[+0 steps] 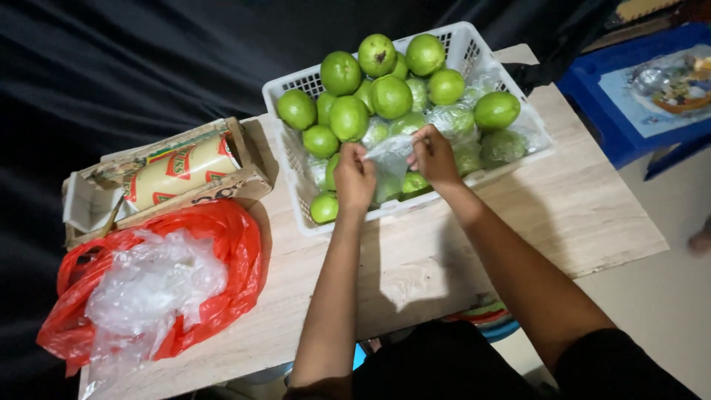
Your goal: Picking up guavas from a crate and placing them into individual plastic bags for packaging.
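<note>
A thin clear plastic bag (389,152) is being pinched at its mouth between the left hand (354,178) and the right hand (435,155), held apart just above the near edge of the white slotted basket (296,185) of green guavas (391,96), seemingly to pull it open. At the left, more clear bags are lying bunched in a red plastic bag (229,244), and a yellow-and-red labelled roll (181,172) is being kept in an open cardboard box (244,159) beyond it.

Bright overhead light on surface (578,215); arm shadows fall toward viewer; dark backdrop; slight softness, mild edge distortion.
</note>
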